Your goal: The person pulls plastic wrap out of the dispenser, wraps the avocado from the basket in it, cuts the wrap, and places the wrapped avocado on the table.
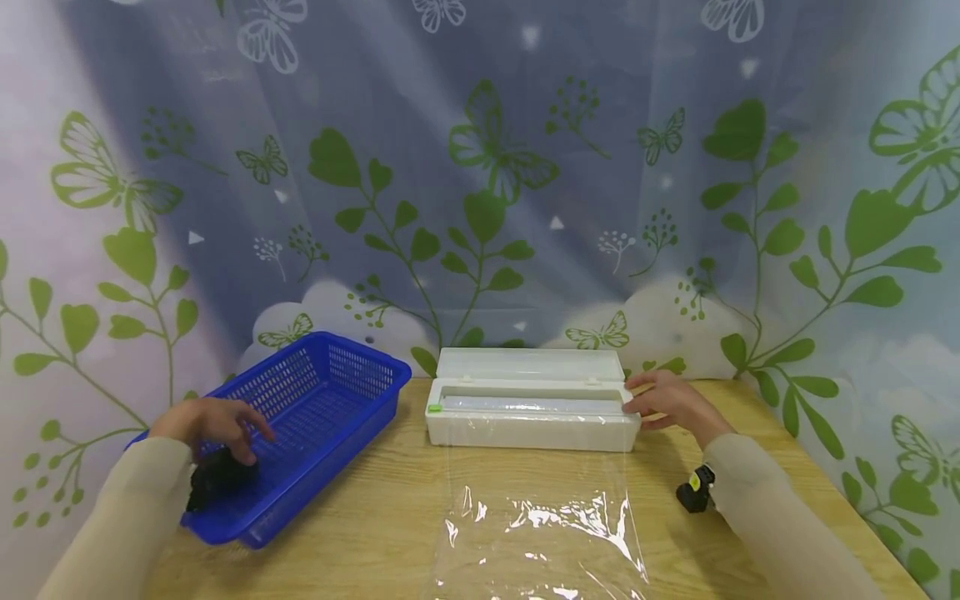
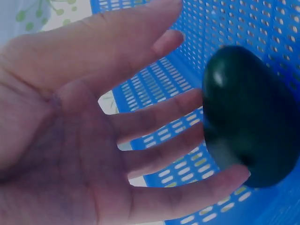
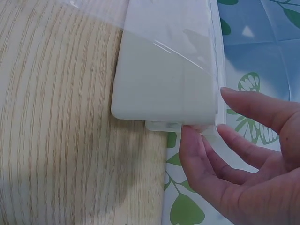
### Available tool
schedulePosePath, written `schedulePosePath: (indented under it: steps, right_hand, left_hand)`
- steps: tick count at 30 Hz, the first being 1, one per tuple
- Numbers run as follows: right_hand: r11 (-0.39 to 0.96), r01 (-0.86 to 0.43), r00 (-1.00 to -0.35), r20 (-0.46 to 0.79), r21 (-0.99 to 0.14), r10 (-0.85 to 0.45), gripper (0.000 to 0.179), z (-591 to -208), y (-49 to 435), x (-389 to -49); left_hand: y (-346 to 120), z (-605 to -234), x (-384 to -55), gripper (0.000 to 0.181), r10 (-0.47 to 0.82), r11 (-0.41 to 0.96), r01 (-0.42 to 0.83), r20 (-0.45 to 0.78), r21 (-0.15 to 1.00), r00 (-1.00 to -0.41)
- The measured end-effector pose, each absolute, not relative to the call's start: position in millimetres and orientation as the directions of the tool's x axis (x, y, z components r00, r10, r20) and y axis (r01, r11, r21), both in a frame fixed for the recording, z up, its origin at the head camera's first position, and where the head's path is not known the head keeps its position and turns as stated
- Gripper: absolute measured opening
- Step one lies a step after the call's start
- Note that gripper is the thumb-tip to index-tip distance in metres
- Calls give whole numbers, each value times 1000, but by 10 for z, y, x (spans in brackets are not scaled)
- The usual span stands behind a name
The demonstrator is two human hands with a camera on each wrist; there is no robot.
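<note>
One dark-green oval (image 2: 251, 117) at fingertips (image 2: 236, 176) of left grip (image 2: 86, 131)

The left grip (image 1: 213, 425) hangs over the blue basket (image 1: 330, 462), a dark thing (image 1: 221, 482) under it. The right grip (image 1: 671, 406) holds the right end of the white box (image 1: 517, 384), whose lid (image 1: 528, 364) stands raised. Clear film (image 1: 536, 517) runs from it over the bench (image 1: 375, 500). A patterned curtain (image 1: 405, 83) hangs behind.

The head view's bottom edge crops the clear film (image 1: 536, 533).
</note>
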State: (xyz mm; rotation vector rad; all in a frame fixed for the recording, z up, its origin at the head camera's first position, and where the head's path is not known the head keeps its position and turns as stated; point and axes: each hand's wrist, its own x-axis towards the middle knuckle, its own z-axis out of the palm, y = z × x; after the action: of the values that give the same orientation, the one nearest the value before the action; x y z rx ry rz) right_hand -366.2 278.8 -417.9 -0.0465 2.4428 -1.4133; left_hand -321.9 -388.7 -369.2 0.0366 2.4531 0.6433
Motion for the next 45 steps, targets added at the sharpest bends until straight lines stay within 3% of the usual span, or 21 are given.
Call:
schedulePosePath:
  steps: [10,19,27,35,42,45]
  right_hand:
    - [509,120,-949,-250,-852,-194,66,-4179,2794,-3662]
    - [505,105,-947,-241,-857,-212,66,-4154,2799,-3643]
    - [503,97,-949,-233,-859,-214,66,-4145,2792,-3623]
    - [517,96,-952,-230,-850,-202,64,-4165,2786,-3637]
    - [523,94,-954,-227,-847,-196,63,-4187,2783,-3636]
    - [527,92,-954,-225,-845,-195,62,-4192,2785,-3634]
  left_hand:
    - [-3954,-3688,-3319,42,142,950,-26,-504,312,-852]
    - [-3995,-3808,-3354,48,85,884,-156,-480,440,-873]
    - [-4030,-3878,-3480,46,178,842,-50,-364,537,-914]
    - [-4120,-3995,-3574,52,184,866,5,-310,501,-933]
    - [-4136,-4122,-3549,61,126,691,-236,-436,683,-891]
    - [-4125,-4161,-3537,60,135,678,-231,-427,698,-894]
